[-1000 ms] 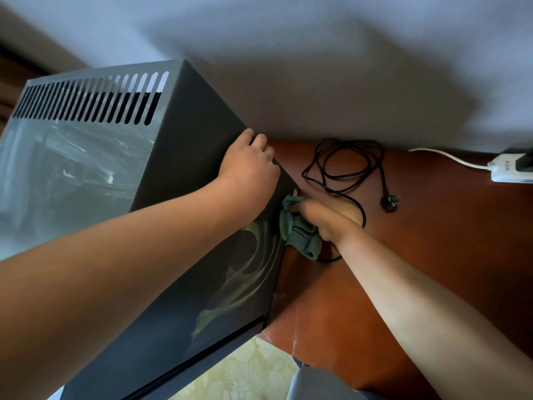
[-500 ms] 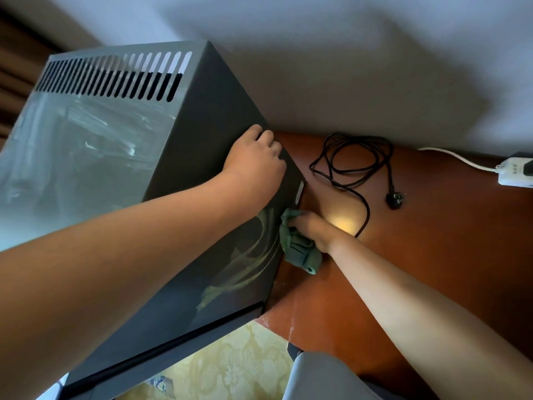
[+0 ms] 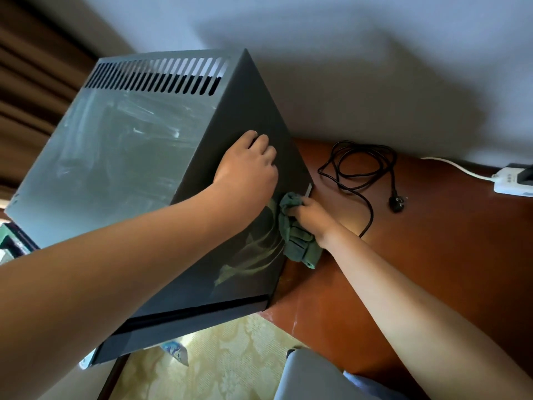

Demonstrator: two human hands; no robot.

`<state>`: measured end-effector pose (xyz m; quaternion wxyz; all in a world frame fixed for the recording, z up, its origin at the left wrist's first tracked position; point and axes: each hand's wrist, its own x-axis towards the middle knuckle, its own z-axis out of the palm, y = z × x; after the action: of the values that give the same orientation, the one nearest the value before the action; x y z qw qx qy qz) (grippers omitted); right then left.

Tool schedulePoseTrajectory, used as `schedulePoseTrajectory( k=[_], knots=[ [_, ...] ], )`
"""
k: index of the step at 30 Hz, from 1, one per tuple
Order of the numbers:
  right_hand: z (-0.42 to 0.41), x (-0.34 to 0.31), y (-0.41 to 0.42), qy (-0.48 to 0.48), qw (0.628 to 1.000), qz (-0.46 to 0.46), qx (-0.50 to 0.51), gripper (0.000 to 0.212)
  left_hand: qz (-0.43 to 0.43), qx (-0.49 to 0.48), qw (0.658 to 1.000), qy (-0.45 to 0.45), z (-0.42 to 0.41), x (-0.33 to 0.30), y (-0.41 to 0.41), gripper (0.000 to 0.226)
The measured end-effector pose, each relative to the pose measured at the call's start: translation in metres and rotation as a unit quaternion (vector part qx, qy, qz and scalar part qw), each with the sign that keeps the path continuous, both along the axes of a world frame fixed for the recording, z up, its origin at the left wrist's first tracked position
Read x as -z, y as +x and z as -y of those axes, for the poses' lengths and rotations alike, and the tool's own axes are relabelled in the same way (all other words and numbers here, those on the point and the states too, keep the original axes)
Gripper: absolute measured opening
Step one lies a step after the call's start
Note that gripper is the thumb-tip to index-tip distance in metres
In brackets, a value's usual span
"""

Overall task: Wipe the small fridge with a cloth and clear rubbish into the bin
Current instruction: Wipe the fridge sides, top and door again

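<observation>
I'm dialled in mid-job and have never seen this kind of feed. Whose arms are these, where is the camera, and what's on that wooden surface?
There is no machine here: a person works with bare hands, and the single camera sits on their head, looking forward and down. The dark box is the small fridge, standing on a reddish wooden surface against a pale wall. The left hand rests on the fridge's dark side panel, apparently steadying it. The right hand grips a green cloth against that panel's lower edge, beside smeared wipe marks. On the wood lie a coiled black power cord, unplugged, and a white power strip at the far right.
</observation>
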<state>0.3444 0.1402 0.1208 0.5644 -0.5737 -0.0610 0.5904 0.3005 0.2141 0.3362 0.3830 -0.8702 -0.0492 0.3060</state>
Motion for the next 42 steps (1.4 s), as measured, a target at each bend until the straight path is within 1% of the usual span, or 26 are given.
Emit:
schedulePoseTrajectory(
  k=[5, 8, 11, 13, 15, 19, 22, 23, 25, 27, 29, 31, 35, 38, 41, 42],
  knots=[
    [-0.007, -0.050, 0.019, 0.083, 0.992, 0.087, 0.050, 0.038, 0.027, -0.001, 1.000, -0.003, 0.004, -0.013, -0.008, 0.047],
    [-0.005, -0.043, 0.016, 0.056, 0.989, 0.122, 0.069, 0.039, 0.044, 0.012, 0.999, 0.003, 0.006, -0.018, -0.013, 0.045],
    [0.002, -0.019, 0.000, 0.015, 0.995, 0.099, 0.027, 0.044, 0.051, 0.016, 0.999, 0.008, 0.007, -0.021, -0.021, 0.045],
    [0.012, -0.030, -0.013, 0.000, 0.995, 0.096, 0.003, 0.045, 0.049, 0.014, 0.999, 0.006, 0.008, -0.023, -0.023, 0.047],
    [0.016, -0.055, -0.022, 0.015, 0.993, 0.117, -0.002, 0.047, 0.049, 0.011, 0.999, 0.002, 0.009, -0.025, -0.025, 0.048],
    [0.011, -0.088, -0.013, 0.084, 0.984, 0.157, 0.023, 0.051, 0.068, 0.020, 0.997, -0.002, 0.007, -0.028, -0.028, 0.045],
    [0.007, -0.079, -0.006, 0.055, 0.974, 0.218, 0.033, 0.052, 0.077, 0.024, 0.997, -0.007, 0.007, -0.031, -0.033, 0.044],
    [0.008, -0.071, -0.009, 0.033, 0.978, 0.203, 0.031, 0.051, 0.079, 0.023, 0.997, -0.007, 0.008, -0.032, -0.035, 0.044],
    [0.011, -0.055, -0.020, -0.002, 0.992, 0.125, 0.020, 0.050, 0.077, 0.021, 0.997, -0.007, 0.009, -0.032, -0.038, 0.044],
    [0.017, -0.050, -0.035, -0.011, 0.997, 0.078, -0.004, 0.051, 0.072, 0.018, 0.997, -0.005, 0.011, -0.031, -0.040, 0.045],
    [0.022, -0.060, -0.048, 0.003, 0.998, 0.068, -0.015, 0.051, 0.066, 0.017, 0.998, 0.003, 0.013, -0.031, -0.039, 0.046],
    [0.022, -0.076, -0.048, 0.036, 0.997, 0.069, -0.013, 0.050, 0.063, 0.021, 0.998, 0.013, 0.014, -0.032, -0.034, 0.046],
    [0.009, -0.093, -0.022, 0.087, 0.993, 0.074, 0.027, 0.043, 0.074, 0.030, 0.997, 0.010, 0.014, -0.036, -0.027, 0.038],
    [0.008, -0.079, -0.020, 0.055, 0.995, 0.043, 0.068, 0.041, 0.083, 0.038, 0.996, 0.007, 0.014, -0.038, -0.031, 0.034],
    [0.018, -0.064, -0.045, -0.011, 0.999, 0.006, 0.045, 0.045, 0.079, 0.038, 0.996, -0.001, 0.012, -0.037, -0.039, 0.033],
    [0.022, -0.066, -0.056, -0.014, 0.999, -0.003, 0.034, 0.044, 0.082, 0.037, 0.996, -0.001, 0.012, -0.037, -0.041, 0.034]
  ],
)
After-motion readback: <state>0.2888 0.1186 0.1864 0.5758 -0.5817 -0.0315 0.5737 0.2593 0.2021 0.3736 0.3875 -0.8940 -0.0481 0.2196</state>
